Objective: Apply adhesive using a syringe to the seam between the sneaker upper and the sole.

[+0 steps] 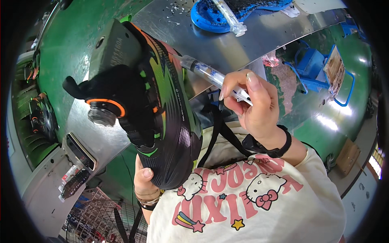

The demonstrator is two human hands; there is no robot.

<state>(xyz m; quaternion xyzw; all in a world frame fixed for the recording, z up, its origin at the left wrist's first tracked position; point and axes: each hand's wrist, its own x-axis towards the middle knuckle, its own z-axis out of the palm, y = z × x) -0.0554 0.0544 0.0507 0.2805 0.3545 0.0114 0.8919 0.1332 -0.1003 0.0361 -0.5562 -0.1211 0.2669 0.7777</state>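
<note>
A black shoe (168,133) with green and orange trim and a round dial (102,115) is held up in front of me, toe toward my body. A grey-green shoe last (117,48) fills its opening. My left hand (145,178) grips the toe end from below, thumb on the near side, other fingers hidden behind the shoe. In my right hand (253,99) is a clear plastic syringe (208,75), pinched near its rear end. Its tip points at the shoe's upper side by the heel; I cannot tell whether it touches.
On the metal table (174,36) lie a blue tray (206,18) with black residue and a second syringe (229,18). A blue chair (314,73) stands at right. Another shoe (42,117) sits on a rack at left, near a phone (81,150) and a bottle (75,184). A wire fan guard (99,220) is below.
</note>
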